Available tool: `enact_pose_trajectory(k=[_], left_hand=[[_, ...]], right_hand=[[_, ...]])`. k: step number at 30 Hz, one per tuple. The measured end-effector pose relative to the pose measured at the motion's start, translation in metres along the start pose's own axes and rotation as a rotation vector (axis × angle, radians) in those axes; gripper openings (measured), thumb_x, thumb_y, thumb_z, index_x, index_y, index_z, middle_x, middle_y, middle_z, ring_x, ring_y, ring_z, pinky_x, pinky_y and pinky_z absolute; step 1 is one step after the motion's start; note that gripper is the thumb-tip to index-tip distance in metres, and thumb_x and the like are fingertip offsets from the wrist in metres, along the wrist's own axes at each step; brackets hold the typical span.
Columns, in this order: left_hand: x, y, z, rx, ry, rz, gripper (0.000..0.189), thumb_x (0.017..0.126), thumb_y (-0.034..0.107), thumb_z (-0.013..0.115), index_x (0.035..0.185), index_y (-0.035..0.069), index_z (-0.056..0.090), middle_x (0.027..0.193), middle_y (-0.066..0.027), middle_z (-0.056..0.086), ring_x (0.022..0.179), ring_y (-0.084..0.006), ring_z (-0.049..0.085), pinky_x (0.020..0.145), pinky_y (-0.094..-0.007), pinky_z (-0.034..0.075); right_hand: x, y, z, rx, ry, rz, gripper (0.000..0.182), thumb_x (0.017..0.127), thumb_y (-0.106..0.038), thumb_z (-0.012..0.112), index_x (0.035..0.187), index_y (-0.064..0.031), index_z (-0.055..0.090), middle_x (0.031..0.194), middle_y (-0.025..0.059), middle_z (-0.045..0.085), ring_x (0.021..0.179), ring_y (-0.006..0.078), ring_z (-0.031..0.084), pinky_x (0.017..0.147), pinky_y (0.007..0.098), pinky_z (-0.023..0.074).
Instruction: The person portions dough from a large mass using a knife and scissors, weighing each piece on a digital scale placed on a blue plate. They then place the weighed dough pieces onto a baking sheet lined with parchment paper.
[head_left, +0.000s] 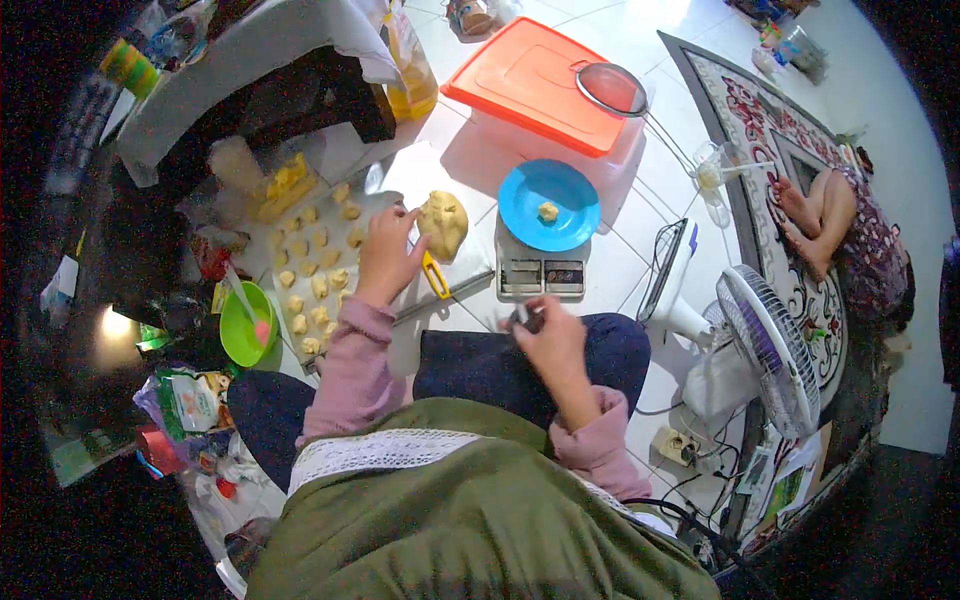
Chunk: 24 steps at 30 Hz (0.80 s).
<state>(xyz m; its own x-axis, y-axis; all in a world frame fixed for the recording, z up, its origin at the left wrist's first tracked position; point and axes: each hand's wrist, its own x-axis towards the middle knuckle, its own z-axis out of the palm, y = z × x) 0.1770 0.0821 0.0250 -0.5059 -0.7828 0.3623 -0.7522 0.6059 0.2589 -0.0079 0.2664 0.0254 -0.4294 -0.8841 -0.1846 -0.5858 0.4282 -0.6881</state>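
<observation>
My left hand (386, 255) is at the left edge of a large lump of yellow dough (443, 225), thumb and fingers apart. Just below the lump lies a yellow-handled cutter (435, 276); its other end is hard to make out. My right hand (553, 337) is over my lap, its fingers closed around a small dark object (529, 321), blurred. In front of that hand stands a kitchen scale (541, 289) bearing a blue plate (517, 187). One small dough piece (548, 211) sits on the plate. Several dough pieces (320, 288) are spread on a sheet at the left.
A lidded plastic box (525, 82) stands beyond the scale, a mesh strainer (611, 88) on its lid. To the left is a green bowl (234, 341) with a spatula. A fan (769, 352) stands at the right, near another person's feet (802, 225) on a patterned rug (739, 112).
</observation>
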Motion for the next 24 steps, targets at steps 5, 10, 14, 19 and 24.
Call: enact_pose_trajectory(k=[5,10,14,19,24], left_hand=[[-0.067,0.003,-0.029,-0.280,-0.015,-0.046,0.023,0.079,0.018,0.062,0.100,0.008,0.063,0.099,-0.0107,0.056,0.095,-0.0295,0.052,0.082,-0.0383,0.042],[-0.139,0.008,-0.031,-0.546,-0.032,-0.190,0.013,0.079,0.013,0.061,0.091,0.007,0.065,0.094,-0.0096,0.059,0.093,-0.0280,0.054,0.080,-0.0361,0.043],[-0.172,0.008,-0.022,-0.693,-0.084,-0.275,0.012,0.079,0.011,0.060,0.089,0.007,0.065,0.092,-0.0091,0.060,0.091,-0.0263,0.055,0.077,-0.0341,0.044],[-0.186,-0.008,-0.010,-0.805,-0.111,-0.495,0.013,0.082,0.015,0.059,0.091,0.013,0.068,0.093,-0.0001,0.063,0.074,-0.0102,0.053,0.059,-0.0233,0.037],[-0.188,-0.014,-0.003,-0.804,-0.091,-0.513,0.013,0.084,0.014,0.058,0.092,0.013,0.068,0.093,0.0013,0.064,0.077,-0.0082,0.054,0.058,-0.0205,0.036]], right_hand=[[-0.018,-0.018,0.035,-0.051,0.038,-0.053,0.040,0.067,-0.027,0.074,0.095,-0.0052,0.056,0.079,0.0168,0.063,0.077,0.0346,0.062,0.069,0.0437,0.0484],[-0.004,-0.028,0.055,-0.145,0.050,-0.074,0.042,0.068,-0.024,0.073,0.098,-0.0050,0.050,0.079,0.0173,0.063,0.077,0.0369,0.061,0.066,0.0449,0.0476],[0.007,-0.021,0.073,-0.217,0.026,-0.092,0.037,0.070,-0.020,0.071,0.096,-0.0043,0.050,0.082,0.0178,0.061,0.078,0.0378,0.061,0.068,0.0455,0.0483],[0.010,-0.024,0.086,-0.287,0.027,-0.100,0.036,0.070,-0.017,0.070,0.098,-0.0028,0.052,0.091,0.0189,0.057,0.080,0.0376,0.061,0.071,0.0466,0.0493],[0.012,-0.019,0.087,-0.294,-0.056,-0.135,0.030,0.070,-0.015,0.067,0.095,-0.0029,0.055,0.095,0.0182,0.055,0.084,0.0370,0.059,0.073,0.0462,0.0488]])
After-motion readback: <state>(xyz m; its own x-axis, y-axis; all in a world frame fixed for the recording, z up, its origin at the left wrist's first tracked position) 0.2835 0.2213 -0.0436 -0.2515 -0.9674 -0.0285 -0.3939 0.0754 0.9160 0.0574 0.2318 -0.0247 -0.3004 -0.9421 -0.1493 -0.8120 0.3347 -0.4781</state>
